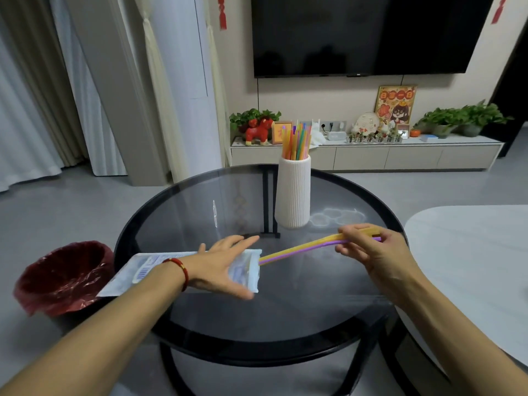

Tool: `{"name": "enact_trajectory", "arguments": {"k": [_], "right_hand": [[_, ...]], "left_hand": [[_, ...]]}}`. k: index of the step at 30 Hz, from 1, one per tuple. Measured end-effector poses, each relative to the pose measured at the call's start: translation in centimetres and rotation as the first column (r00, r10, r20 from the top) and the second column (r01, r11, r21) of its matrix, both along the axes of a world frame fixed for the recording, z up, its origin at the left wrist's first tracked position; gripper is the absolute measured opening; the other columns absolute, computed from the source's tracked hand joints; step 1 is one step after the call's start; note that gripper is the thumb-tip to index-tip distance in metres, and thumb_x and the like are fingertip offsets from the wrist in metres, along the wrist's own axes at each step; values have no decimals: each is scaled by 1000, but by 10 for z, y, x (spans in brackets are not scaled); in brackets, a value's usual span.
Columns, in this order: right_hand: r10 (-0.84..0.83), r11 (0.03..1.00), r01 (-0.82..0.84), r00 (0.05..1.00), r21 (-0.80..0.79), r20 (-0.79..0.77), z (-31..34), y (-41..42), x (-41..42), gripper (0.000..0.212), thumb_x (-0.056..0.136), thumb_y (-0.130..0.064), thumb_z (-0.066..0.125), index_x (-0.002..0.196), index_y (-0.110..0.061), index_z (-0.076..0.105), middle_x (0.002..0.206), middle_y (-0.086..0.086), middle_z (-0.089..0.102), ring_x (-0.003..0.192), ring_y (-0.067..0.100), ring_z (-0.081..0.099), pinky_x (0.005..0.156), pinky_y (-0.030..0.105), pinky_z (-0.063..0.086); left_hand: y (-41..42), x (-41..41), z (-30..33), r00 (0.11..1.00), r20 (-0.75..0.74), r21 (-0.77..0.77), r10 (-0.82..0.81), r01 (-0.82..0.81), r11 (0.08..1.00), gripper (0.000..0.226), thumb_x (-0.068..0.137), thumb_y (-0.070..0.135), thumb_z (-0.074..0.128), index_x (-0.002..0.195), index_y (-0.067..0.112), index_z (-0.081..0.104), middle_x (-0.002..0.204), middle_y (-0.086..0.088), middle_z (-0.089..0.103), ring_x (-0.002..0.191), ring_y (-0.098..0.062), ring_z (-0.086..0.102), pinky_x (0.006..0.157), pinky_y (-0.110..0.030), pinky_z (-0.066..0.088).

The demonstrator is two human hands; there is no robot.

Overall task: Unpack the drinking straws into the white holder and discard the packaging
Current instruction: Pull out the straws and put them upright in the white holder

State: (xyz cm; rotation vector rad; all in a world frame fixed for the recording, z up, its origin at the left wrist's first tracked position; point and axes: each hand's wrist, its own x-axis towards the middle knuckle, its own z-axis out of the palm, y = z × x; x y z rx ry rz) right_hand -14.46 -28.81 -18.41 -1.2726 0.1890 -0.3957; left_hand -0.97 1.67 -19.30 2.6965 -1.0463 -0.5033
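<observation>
A clear plastic straw package [143, 270] lies flat on the left side of the round glass table [314, 310]. My left hand [223, 264] rests on its open end, fingers spread, pressing it down. Yellow and purple straws [300, 248] stick out of the package mouth toward the right. My right hand [371, 247] is closed around their far ends. The ribbed white holder [293, 192] stands upright at the back of the table, with several coloured straws [297, 141] standing in it.
A bin lined with a red bag [63, 277] stands on the floor just left of the table. A pale second table [471, 252] sits at the right. A TV cabinet with plants and ornaments [365, 155] runs along the far wall.
</observation>
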Motion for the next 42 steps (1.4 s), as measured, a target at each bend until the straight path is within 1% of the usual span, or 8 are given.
{"name": "enact_trajectory", "arguments": {"k": [5,12,15,19,22,27,35,42], "right_hand": [[-107,981,124,987,-146,122,10,7,-8,31,78,-35,83,89,-6,83,79,18,77,65,24,74,63,24,61],[42,924,-29,999,-380,26,1,46,9,23,90,-29,75,101,-10,78,74,10,75,66,19,69,66,26,60],[39,785,-61,998,-616,-49,-3,58,19,15,99,-21,67,99,-8,75,76,8,78,70,19,76,73,33,64],[-86,528,78,996,-845,39,20,47,31,17,100,-29,62,94,-17,72,73,-1,74,70,8,73,70,21,61],[-105,308,-26,993,-951,-61,18,50,43,20,102,-23,61,88,-13,70,70,-2,71,69,6,70,67,24,60],[-109,313,-64,989,-948,-102,20,48,53,23,103,-22,59,86,-12,71,70,-2,73,65,3,71,68,24,61],[-300,579,487,873,-654,384,121,27,104,25,104,-27,56,92,-11,72,76,9,76,70,24,77,77,47,65],[-319,287,521,843,-804,433,150,27,139,16,106,-22,54,93,-20,64,69,-10,69,64,8,71,68,26,60]], "left_hand": [[-48,-18,-16,980,193,-121,-49,73,990,40,95,57,47,123,29,56,143,5,39,137,-17,30,117,-56,17],[-66,-29,-42,967,250,-257,-58,124,958,26,104,33,39,106,14,55,114,1,49,111,-23,44,104,-48,33],[-67,-31,-47,974,219,-220,-61,110,969,25,102,43,40,105,21,51,117,4,47,120,-18,40,111,-51,26],[-59,-22,-49,962,272,-271,-2,79,959,38,98,50,43,125,24,51,129,5,48,130,-18,37,112,-49,26],[-57,-21,-47,952,302,-295,52,41,955,37,99,45,42,128,24,53,130,3,47,132,-19,34,114,-52,24],[-56,-20,-45,949,295,-225,109,-42,973,37,97,43,44,128,24,51,132,-1,44,137,-23,26,117,-60,15],[-53,-11,-42,951,232,-281,205,-137,950,40,98,47,40,129,24,51,135,-3,46,135,-25,30,115,-55,22],[-50,-12,-41,956,215,-266,201,-141,954,42,98,47,40,131,24,49,138,-5,45,137,-26,28,115,-55,25]]}}
